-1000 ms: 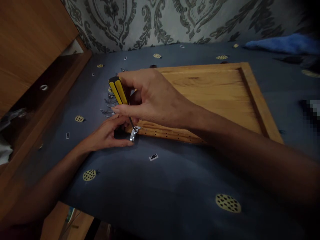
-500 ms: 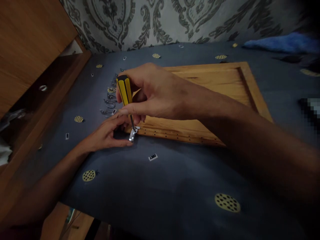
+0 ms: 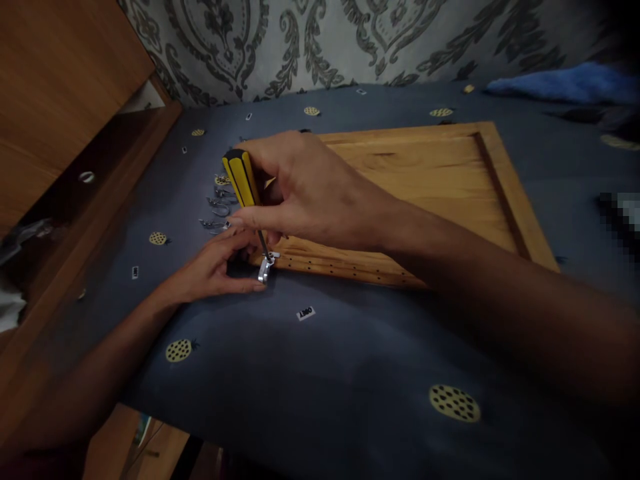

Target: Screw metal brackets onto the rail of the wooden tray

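Observation:
My right hand (image 3: pixel 300 183) is closed around the yellow and black handle of a screwdriver (image 3: pixel 239 175). The screwdriver leans a little to the left, its shaft running down to a small silver metal fitting (image 3: pixel 265 267). That fitting sits at the near left corner of a shallow wooden tray-like panel (image 3: pixel 400 150), which has small dark holes along its near side. Low beside the corner, my left hand (image 3: pixel 215 267) holds the fitting, thumb against its lower end. Its other fingers are curled at the corner, partly hidden under my right hand.
Several small metal pieces with curved wires (image 3: pixel 219 205) lie in a row left of the panel. A dark blue patterned cloth (image 3: pixel 320 373) covers the surface. A wooden cabinet (image 3: pixel 65 80) stands at left, a blue cloth (image 3: pixel 565 83) at the back right.
The screwdriver handle has tilted further left, and my right hand has shifted slightly left with it. The left hand and the fitting stay in place.

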The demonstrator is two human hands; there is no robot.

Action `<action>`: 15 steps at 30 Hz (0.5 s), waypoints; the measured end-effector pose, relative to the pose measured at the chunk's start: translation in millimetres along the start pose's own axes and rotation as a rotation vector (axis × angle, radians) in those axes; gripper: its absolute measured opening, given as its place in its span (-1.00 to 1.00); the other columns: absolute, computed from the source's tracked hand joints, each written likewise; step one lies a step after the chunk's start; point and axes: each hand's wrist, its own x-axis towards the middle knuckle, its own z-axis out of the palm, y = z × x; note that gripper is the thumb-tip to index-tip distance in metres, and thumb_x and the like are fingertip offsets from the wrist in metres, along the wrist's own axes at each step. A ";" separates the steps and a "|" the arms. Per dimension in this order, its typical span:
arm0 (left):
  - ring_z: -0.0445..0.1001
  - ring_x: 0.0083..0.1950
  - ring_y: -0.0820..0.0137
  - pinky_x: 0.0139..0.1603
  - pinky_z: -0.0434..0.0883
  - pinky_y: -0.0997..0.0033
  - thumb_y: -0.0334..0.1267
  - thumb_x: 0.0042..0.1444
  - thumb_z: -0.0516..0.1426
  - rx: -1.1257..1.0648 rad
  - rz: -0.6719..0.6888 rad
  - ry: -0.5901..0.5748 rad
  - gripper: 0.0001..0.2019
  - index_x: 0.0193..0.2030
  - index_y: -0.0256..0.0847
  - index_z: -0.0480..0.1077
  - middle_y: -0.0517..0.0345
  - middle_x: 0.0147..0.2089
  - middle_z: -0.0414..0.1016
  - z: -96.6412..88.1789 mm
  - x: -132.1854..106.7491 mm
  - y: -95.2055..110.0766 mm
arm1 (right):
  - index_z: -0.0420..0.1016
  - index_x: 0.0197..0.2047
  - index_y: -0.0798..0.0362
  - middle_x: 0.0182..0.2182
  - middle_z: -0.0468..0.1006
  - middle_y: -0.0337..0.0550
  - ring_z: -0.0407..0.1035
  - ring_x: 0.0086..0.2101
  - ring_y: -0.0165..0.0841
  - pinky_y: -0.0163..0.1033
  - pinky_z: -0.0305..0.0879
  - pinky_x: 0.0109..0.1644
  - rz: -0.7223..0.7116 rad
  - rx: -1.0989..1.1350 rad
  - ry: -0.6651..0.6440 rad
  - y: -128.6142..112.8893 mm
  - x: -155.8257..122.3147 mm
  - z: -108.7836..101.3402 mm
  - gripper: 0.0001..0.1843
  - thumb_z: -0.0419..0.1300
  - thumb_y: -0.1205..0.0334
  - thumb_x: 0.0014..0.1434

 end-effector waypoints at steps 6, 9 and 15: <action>0.42 -0.12 0.28 -0.06 0.41 0.30 0.11 0.18 0.33 -0.003 -0.013 0.002 -0.58 -0.03 -0.17 0.47 0.13 -0.16 0.47 -0.1 -1.3 -1.4 | 0.23 -0.39 0.01 -0.44 0.40 -0.29 0.29 -0.39 -0.40 -0.26 0.19 -0.30 -0.113 -0.205 0.062 9.1 2.9 4.0 -0.70 0.32 0.28 0.22; 0.41 -0.12 0.28 -0.04 0.42 0.30 0.11 0.18 0.33 -0.003 -0.007 0.006 -0.57 -0.01 -0.17 0.47 0.12 -0.14 0.48 -0.3 -1.3 -1.5 | 0.24 -0.39 0.02 -0.44 0.39 -0.30 0.28 -0.39 -0.41 -0.26 0.18 -0.29 -0.112 -0.219 0.052 10.0 3.1 4.8 -0.71 0.32 0.30 0.21; 0.40 -0.13 0.30 -0.05 0.42 0.35 0.16 0.22 0.28 0.016 -0.003 0.000 -0.56 -0.03 -0.19 0.48 0.12 -0.14 0.46 -0.5 3.0 5.1 | 0.28 -0.37 0.04 -0.39 0.42 -0.27 0.35 -0.34 -0.42 -0.30 0.27 -0.28 -0.058 -0.146 0.112 -1.9 1.4 5.4 -0.76 0.28 0.41 0.21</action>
